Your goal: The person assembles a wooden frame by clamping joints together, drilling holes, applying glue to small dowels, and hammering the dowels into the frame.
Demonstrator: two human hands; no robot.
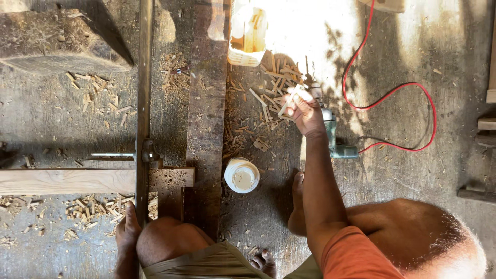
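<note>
Nearest, my left hand rests flat and empty on the floor beside one clamp bar. One white tub stands mid-floor. Beyond it, my right hand pinches one wooden stick above a stick pile; one drill with one red cord lies alongside.

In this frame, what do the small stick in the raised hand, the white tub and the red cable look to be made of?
Stick: pale bare wood, matching the offcuts scattered around; pinched in the right hand.
White tub: probably plastic, smooth and round, smeared with a pale paste.
Red cable: flexible plastic or rubber sheath, glossy, lying in loose loops.
</note>
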